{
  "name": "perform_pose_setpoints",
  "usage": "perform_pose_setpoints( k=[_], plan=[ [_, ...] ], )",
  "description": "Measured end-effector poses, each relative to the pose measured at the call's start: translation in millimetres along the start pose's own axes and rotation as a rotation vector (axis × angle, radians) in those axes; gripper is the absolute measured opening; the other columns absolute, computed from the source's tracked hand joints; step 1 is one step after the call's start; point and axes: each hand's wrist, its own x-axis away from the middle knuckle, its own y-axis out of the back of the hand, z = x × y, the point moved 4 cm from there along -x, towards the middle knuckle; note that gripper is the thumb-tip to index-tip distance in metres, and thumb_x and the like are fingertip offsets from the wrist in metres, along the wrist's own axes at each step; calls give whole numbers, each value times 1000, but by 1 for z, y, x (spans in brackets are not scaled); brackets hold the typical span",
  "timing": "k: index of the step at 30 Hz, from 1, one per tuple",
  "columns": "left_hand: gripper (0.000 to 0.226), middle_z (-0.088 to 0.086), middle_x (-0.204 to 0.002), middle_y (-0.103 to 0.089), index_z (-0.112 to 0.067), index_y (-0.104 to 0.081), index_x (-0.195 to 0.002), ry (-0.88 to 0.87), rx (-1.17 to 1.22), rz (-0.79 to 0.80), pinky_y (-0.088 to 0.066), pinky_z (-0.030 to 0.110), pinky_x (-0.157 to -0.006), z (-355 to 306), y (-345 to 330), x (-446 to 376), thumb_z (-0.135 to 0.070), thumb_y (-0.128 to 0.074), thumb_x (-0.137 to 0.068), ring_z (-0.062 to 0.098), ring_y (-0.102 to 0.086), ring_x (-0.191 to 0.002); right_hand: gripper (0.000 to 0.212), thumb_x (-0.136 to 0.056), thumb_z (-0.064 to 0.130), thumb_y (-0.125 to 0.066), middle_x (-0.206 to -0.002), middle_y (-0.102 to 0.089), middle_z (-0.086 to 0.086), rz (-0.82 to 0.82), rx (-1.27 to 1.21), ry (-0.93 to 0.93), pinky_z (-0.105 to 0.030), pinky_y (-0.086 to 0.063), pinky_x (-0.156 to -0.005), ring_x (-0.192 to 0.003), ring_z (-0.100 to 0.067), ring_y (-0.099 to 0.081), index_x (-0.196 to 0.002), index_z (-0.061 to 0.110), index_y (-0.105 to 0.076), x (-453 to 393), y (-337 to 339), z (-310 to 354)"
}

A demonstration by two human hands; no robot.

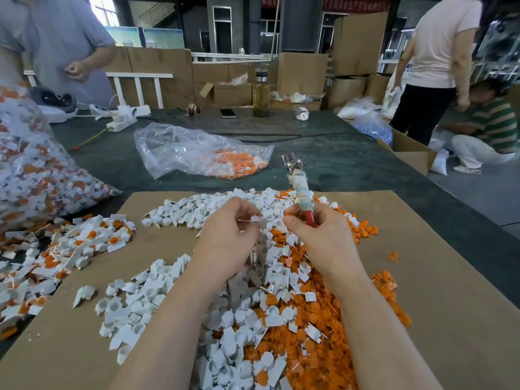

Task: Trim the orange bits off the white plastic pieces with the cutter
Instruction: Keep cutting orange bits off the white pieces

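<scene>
White plastic pieces [157, 291], small moulded caps with flat tabs, lie heaped on the brown cardboard sheet [436, 319] that covers the dark green table [351, 164]. One of them [256, 219] sits pinched between the thumb and forefinger of my left hand [228, 235], raised above the heap at about 12 o'clock from my wrist. It is too small here to tell whether an orange bit is on it.

My right hand [315, 235] grips the cutter [298, 190], a metal snipper with red handles wrapped in pale cloth, fingers curled round the handles. Its steel nose points up and away toward 12 o'clock, well clear of the piece. I cannot tell whether the blades are parted.

To do this cut well, I judge I should tip the nose down toward 9 o'clock, bring the piece to the blades, not the blades to the heap, and turn the tab so the joint faces the edge. Cutting flush at the joint should leave no orange stub. My fingertips should stay behind the cut line.

Both forearms reach forward from 6 o'clock, wrists nearly level, hands close together but not touching. Trimmed orange bits [363, 229] lie piled at 3 o'clock, and untrimmed pieces with orange discs [90, 243] wait at 9 o'clock.
</scene>
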Motion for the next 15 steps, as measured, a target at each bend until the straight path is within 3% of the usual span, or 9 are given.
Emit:
perform_pose_setpoints(
  k=[5, 8, 15],
  plan=[
    [16, 7, -86, -75, -12, -70, -95, 215, 650, 33, -58, 36, -84, -6, -1, 4, 1, -61, -90, 22, -76, -81, 13, -87, 18, -72, -80, -70, 12, -8, -91, 38, -4, -45, -59, -76, -2, -64, -80, 29, -71, 1, -2, 3],
    [19, 8, -83, -76, -13, -76, -97, 252, 724, 52, -59, 35, -83, -7, -2, 4, -1, -62, -91, 22, -75, -81, 14, -88, 19, -71, -83, -72, 7, -25, -108, 41, -14, -54, -64, -80, -12, -67, -81, 30, -71, 1, -3, 2],
    [18, 7, -75, -76, -3, -66, -101, 311, 798, -48, -62, 28, -68, -9, -7, 7, -1, -73, -84, 19, -75, -69, 13, -89, 24, -70, -81, -70, 14, -94, -86, 150, -9, -49, -63, -76, -6, -65, -81, 34, -66, 3, -6, 8]
  ],
)
